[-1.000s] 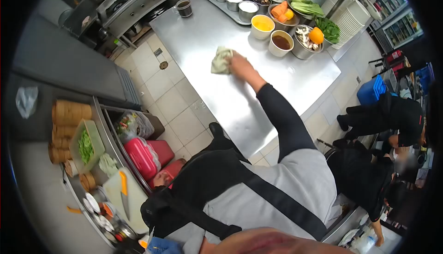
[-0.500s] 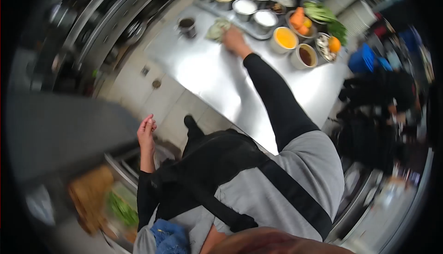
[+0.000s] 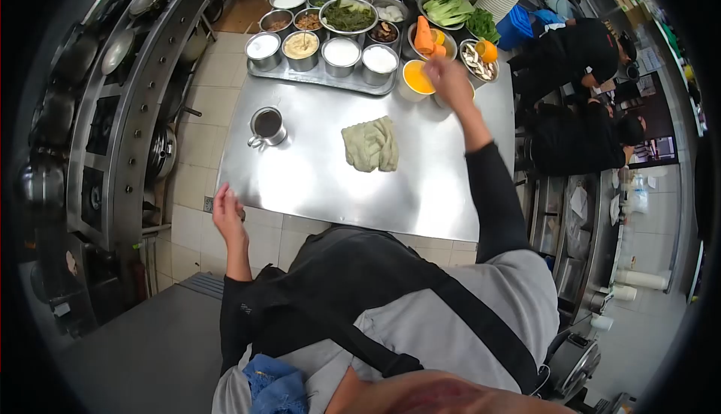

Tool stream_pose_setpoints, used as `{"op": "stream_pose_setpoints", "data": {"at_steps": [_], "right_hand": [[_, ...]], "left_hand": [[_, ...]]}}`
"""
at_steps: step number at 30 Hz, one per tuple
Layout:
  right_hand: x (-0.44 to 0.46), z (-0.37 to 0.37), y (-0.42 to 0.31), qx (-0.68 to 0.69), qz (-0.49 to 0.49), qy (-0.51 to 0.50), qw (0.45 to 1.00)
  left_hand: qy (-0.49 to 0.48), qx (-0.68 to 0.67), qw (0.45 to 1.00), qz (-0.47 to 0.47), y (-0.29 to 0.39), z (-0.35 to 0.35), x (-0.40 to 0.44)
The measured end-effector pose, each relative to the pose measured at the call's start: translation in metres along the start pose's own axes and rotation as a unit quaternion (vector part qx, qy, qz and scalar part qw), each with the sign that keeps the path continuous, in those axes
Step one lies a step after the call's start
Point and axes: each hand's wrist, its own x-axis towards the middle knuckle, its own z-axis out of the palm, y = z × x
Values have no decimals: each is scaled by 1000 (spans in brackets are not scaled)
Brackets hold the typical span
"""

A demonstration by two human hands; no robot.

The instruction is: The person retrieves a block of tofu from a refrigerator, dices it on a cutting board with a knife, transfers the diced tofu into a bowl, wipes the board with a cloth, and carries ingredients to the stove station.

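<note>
My right hand point(image 3: 451, 83) is over a white tub point(image 3: 448, 101) beside a tub of yellow liquid point(image 3: 417, 81). It covers much of the first tub, and motion blur hides whether its fingers grip the rim. To the left, my left hand point(image 3: 228, 211) hangs in front of the table's near left edge, fingers loosely extended with nothing visible in them. A crumpled greenish cloth point(image 3: 369, 144) lies on the steel table point(image 3: 315, 181), apart from both hands. Left of the cloth stands a metal jug point(image 3: 269, 126) with dark liquid.
A metal tray point(image 3: 323, 82) bears several steel pots of white and pale contents. Bowls of carrots point(image 3: 423, 38), leafy greens point(image 3: 447, 10) and sliced mushrooms point(image 3: 477, 61) crowd the back right. A stove point(image 3: 113, 136) runs along the left. Two people in black point(image 3: 574, 136) are at right.
My right hand has let go of the cloth, which now lies on the table, and has moved right to the tubs. The head view has turned and steadied.
</note>
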Motion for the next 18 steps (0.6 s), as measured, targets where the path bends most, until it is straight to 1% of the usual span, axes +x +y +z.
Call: {"op": "stream_pose_setpoints", "data": {"at_steps": [1, 2, 3, 4, 7, 10, 13, 14, 17, 18], "right_hand": [[33, -6, -1, -29, 8, 42, 999], [71, 3, 22, -72, -51, 81, 993], [102, 11, 32, -80, -49, 80, 992], [130, 22, 35, -69, -28, 69, 995], [208, 77, 62, -230, -41, -15, 972], [243, 110, 62, -299, -58, -48, 951], [272, 139, 94, -340, -92, 23, 936], [277, 133, 91, -333, -92, 23, 938], [305, 115, 99, -308, -132, 95, 937], [311, 103, 99, -305, -115, 95, 941]], "left_hand": [[22, 2, 1000, -8, 1, -6, 2], [38, 14, 999, -11, -1, -12, 4], [54, 29, 998, -15, -5, -21, 4], [72, 42, 996, -19, -7, -30, 2], [64, 121, 990, -20, -5, -51, -6], [132, 181, 973, -51, 0, -64, -23], [151, 198, 966, -64, -16, -94, -39], [150, 195, 967, -71, -16, -102, -44], [145, 183, 969, -82, -15, -111, -42], [142, 180, 970, -82, -11, -111, -38]]}}
